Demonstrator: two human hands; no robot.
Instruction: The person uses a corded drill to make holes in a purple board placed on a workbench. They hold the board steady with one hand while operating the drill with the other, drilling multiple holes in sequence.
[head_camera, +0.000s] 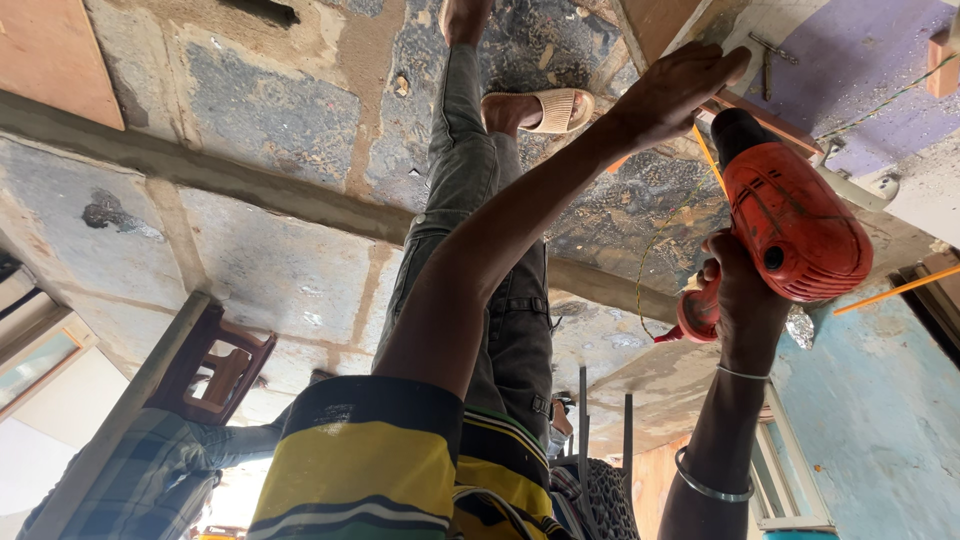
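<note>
Gripping the red electric drill (795, 225) by its handle, our right hand (740, 300) is closed tight around it. Our left hand (675, 90), fingers flat and open, presses a wooden board (765, 110) just beside the drill's nose. Sandalled foot (535, 110) beyond.

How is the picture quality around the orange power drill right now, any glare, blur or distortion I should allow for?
Head view: soft, even daylight, no hard shadows; the orange power drill in the right hand is sharp and free of glare. Head view: the left hand, flat on the thin wooden board, shows no motion blur. Head view: the lower-left corner is washed out bright, and straight lines bend towards the edges.
</note>
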